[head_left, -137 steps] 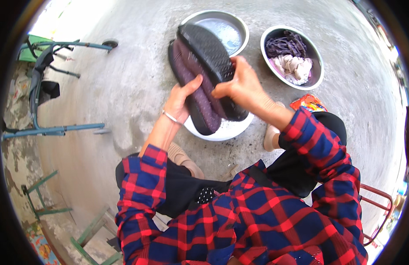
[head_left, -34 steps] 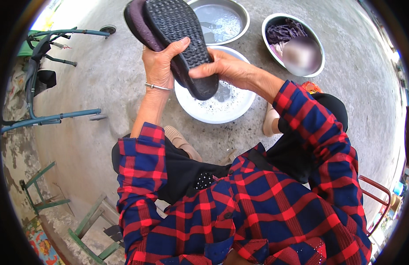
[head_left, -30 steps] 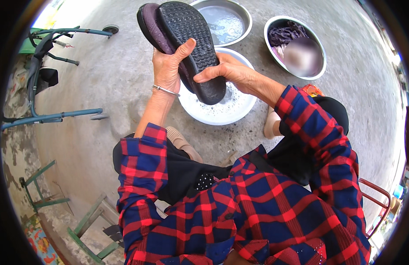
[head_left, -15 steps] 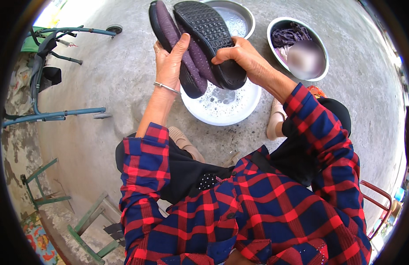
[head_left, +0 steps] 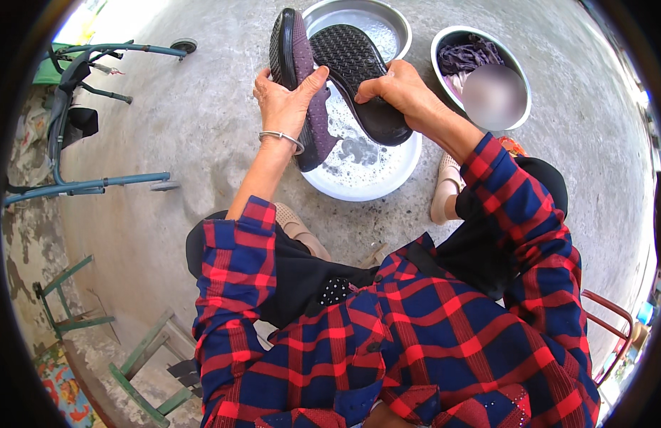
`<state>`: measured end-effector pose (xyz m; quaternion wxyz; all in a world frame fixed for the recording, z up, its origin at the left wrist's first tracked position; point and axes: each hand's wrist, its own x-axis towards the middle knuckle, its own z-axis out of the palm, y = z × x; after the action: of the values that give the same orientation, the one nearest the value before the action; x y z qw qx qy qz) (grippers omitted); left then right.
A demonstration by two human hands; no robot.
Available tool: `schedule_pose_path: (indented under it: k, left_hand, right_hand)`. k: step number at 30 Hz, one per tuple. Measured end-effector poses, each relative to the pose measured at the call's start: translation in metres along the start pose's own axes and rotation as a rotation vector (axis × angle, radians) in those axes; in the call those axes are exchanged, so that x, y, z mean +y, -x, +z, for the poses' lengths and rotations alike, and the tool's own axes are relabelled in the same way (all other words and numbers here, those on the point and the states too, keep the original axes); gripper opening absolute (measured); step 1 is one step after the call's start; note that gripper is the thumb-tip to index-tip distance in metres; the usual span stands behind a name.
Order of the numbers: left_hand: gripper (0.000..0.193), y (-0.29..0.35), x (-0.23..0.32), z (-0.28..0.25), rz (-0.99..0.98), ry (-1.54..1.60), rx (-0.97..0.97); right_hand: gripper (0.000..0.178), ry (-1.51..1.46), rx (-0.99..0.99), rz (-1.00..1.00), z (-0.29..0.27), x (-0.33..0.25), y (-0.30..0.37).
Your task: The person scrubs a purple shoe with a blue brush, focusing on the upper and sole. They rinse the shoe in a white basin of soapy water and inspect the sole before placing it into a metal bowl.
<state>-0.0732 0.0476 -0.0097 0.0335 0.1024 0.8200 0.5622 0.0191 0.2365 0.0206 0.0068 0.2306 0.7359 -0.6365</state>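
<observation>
My left hand (head_left: 288, 103), with a silver bangle on the wrist, grips a purple shoe (head_left: 300, 78) turned on its side. My right hand (head_left: 398, 89) holds a second shoe (head_left: 359, 75) with its black textured sole facing up. Both shoes hang over a white basin (head_left: 362, 171) of soapy water on the concrete floor, their lower ends close to the suds. My sleeves are red and blue plaid.
A metal basin (head_left: 387, 21) of water sits beyond the white one. A second metal bowl (head_left: 452, 43) at the upper right holds purple cloth. A blue wheeled frame (head_left: 88, 182) stands at left, green wooden stools (head_left: 141, 357) at lower left, a red chair frame (head_left: 616, 314) at right.
The two shoes, pressed together before, have been drawn apart, one in each hand. Both hands have shifted right and slightly down toward the white basin.
</observation>
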Motion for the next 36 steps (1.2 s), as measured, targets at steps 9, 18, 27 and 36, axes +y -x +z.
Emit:
schedule_pose_path:
  k: [9,18,27,36]
  left_hand:
    - [0.126,0.002,0.000,-0.001,-0.081,0.003,-0.040]
    - [0.123,0.000,-0.003,-0.002,-0.107,0.040,-0.051]
    - [0.119,-0.003,-0.011,-0.001,-0.160,0.102,-0.062]
    - [0.115,-0.005,-0.015,-0.001,-0.208,0.172,-0.089]
  right_hand:
    - [0.028,-0.037,-0.012,-0.010,0.003,-0.004,0.006]
    - [0.030,-0.054,-0.031,-0.006,0.004,0.003,0.003]
    - [0.029,-0.085,-0.019,-0.008,0.004,-0.004,0.009]
    - [0.025,-0.185,-0.071,-0.004,0.006,-0.007,0.012]
